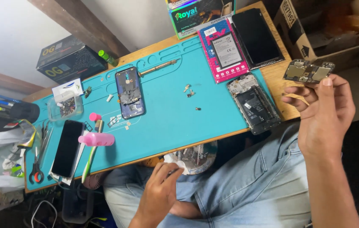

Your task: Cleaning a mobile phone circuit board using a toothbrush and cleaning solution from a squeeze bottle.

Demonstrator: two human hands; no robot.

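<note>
The right hand (325,118) pinches a small circuit board (308,71) — metal-shielded, greenish-gold — up beside the surface (167,122), while the left hand (160,190) closes on something thin — too small to identify — over the lap.

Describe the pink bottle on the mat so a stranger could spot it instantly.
Start at the blue work mat and go to its near left end. There the pink bottle lies on its side, right of a black phone. It is the only pink plastic container there.

Teal mat (167,114) holds 2 opened phones (129,93), pink bottle (96,139), perhaps scissors (36,171).
</note>
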